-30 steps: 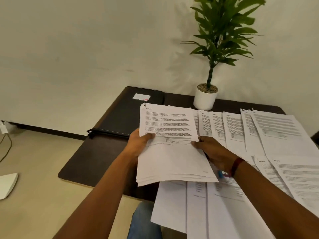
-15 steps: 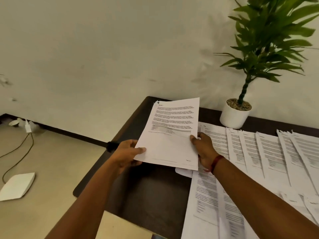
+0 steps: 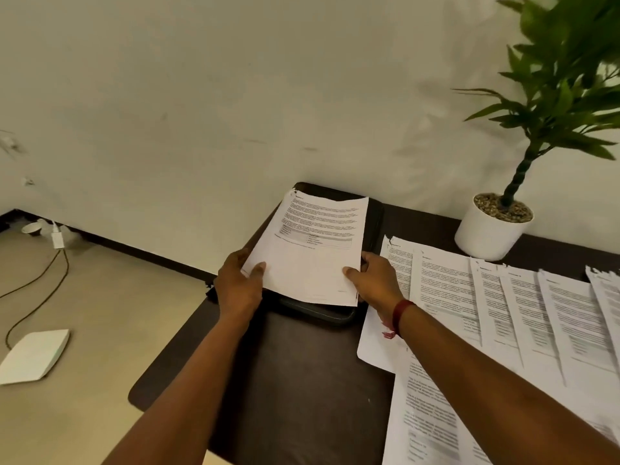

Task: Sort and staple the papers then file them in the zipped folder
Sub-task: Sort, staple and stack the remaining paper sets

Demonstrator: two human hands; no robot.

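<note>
A thin stack of printed papers (image 3: 312,253) lies over the black zipped folder (image 3: 375,223) at the table's far left corner. My left hand (image 3: 238,283) pinches the stack's near left corner, thumb on top. My right hand (image 3: 375,280) holds the near right corner, thumb on the sheet and fingers beneath. The folder shows only along its right side and near edge (image 3: 322,313). Several more printed sheets (image 3: 503,313) lie fanned across the table to the right.
The dark table (image 3: 295,380) ends at its left edge by my left arm. A potted plant in a white pot (image 3: 486,233) stands at the back right against the wall. On the floor to the left lie a white flat object (image 3: 33,357) and a cable (image 3: 37,290).
Both hands carried the stack left and away from me, from above the fanned sheets to over the black folder. The view has swung left with them.
</note>
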